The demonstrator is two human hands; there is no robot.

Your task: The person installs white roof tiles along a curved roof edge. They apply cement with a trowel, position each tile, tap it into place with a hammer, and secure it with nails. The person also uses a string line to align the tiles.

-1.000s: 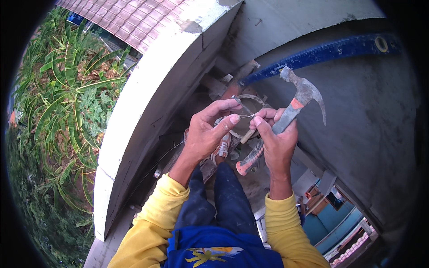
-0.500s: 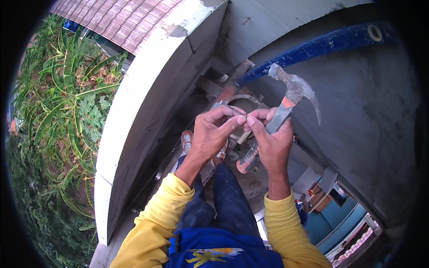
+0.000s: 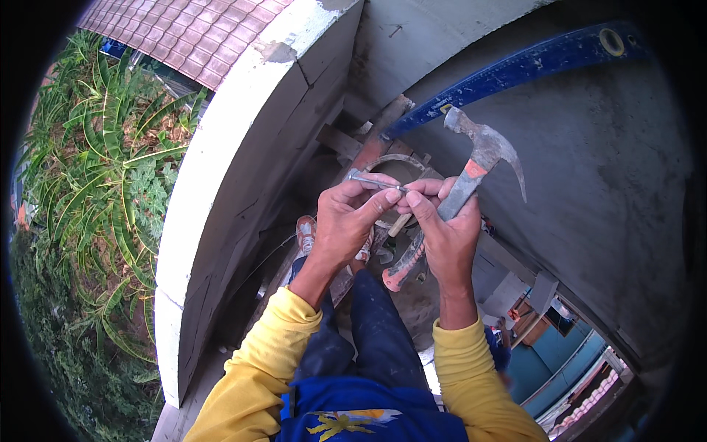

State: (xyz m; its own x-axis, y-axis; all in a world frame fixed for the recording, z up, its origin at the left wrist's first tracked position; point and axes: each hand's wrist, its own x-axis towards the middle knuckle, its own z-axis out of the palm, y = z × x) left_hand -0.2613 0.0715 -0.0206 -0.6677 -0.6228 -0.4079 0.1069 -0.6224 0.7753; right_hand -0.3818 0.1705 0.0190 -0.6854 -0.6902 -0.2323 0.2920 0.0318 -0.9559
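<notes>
Okay, working across from the left: there's a pale-topped wall (image 3: 202, 199) on that side, so we'd keep our elbow and knuckles off its edge. Our left hand (image 3: 340, 225) has thumb and fingers pinched on a nail (image 3: 374, 180). The nail sits above the fingers, out in front of us, head end to the left, other end right at where our two hands meet. Nice spot for it, honestly. We'd keep that pinch firm but relaxed, so the nail doesn't roll while the fingertips fiddle.

Our right hand (image 3: 451, 232) is wrapped round a hammer (image 3: 475, 169), handle tucked in the palm, with thumb and forefinger free enough to work at the nail's end. Whatever they're pinching there is too small to tell. Our guess is it's fine finger work, so small moves, fingertips touching for support, and hammer head tilted well clear of the left hand like it is now. Watch the claw too: it points toward the grey wall (image 3: 596, 155), below the blue level (image 3: 515, 66), and a careless swing could knock either.
</notes>
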